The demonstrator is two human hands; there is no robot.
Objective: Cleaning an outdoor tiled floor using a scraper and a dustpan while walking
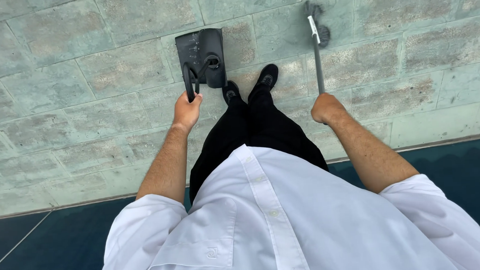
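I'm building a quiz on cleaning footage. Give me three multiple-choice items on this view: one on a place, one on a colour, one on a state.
1. Where is the dustpan?
A. on the paving ahead of the shoes
B. on the dark blue floor behind
C. hanging on a wall

2. What colour is the dustpan?
A. red
B. black
C. yellow

3. How does the right hand stand?
A. open and empty
B. flat on the shirt
C. closed round the broom handle

Answers: 1 A, it sits on the stone paving just beyond the black shoes, its handle in the left hand. 2 B, pan and handle are black. 3 C, the fist wraps the grey pole.
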